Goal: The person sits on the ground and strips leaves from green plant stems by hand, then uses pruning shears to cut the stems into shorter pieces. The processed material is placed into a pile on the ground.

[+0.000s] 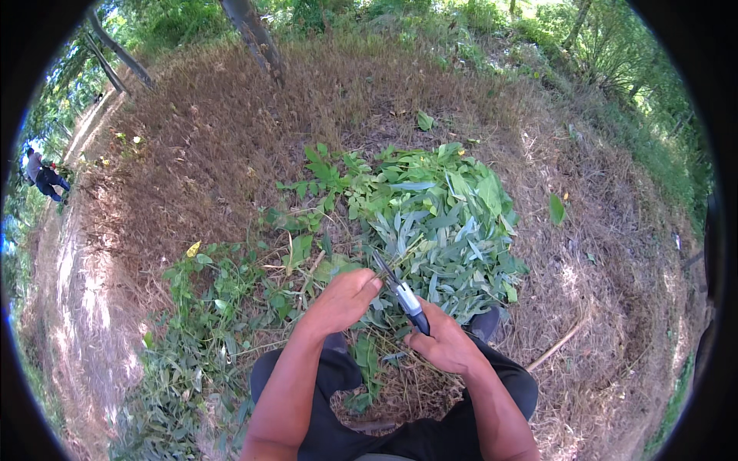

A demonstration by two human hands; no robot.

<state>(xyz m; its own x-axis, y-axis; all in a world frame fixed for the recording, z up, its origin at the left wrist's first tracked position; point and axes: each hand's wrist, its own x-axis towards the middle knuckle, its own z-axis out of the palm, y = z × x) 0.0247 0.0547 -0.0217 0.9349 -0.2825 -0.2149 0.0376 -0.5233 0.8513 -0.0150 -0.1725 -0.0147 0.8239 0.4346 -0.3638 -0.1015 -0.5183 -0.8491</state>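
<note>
In my right hand (441,341) is a pair of hand shears (408,297) with dark blades and a silver-grey body. The blades point up and left over the foliage. My left hand (346,299) pinches thin green stems (406,253) right beside the blades; whether the blades touch the stems I cannot tell. Below and beyond both hands lies a heaped pile of cut leaves (444,242), grey-green and narrow nearest me, broader and bright green at its far side. My dark-trousered knees are bent around the work area, one shoe (484,322) against the pile.
A second heap of leafy cuttings (190,357) spreads at the left. A thin stick (556,346) lies on the dry grass (611,276) at the right. A person (43,176) stands beside a dirt path (69,259) at the far left. A tree trunk (253,37) rises beyond the grass.
</note>
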